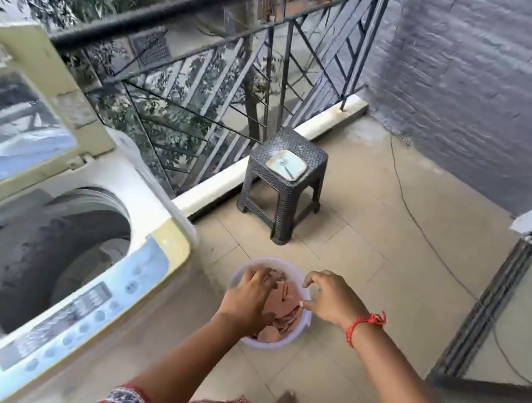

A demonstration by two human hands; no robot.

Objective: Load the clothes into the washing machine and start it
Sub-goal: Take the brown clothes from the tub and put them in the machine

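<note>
A top-loading washing machine (pixel 57 261) stands at the left with its lid (pixel 14 121) raised and its drum (pixel 46 267) showing dark inside. On the floor to its right sits a white bucket (pixel 304 323) holding pink clothes (pixel 285 300). My left hand (pixel 250 295) reaches down into the bucket and lies on the clothes, its fingers spread over them. My right hand (pixel 329 299) is over the bucket's right rim, fingers curled at the edge of the clothes; whether it grips cloth or the rim is unclear.
A dark woven plastic stool (pixel 282 183) with a small pale dish (pixel 284 165) stands beyond the bucket by the metal railing (pixel 207 68). A grey brick wall (pixel 494 79) closes the right. A thin cable (pixel 423 228) runs across the tiles; a door threshold (pixel 487 305) lies right.
</note>
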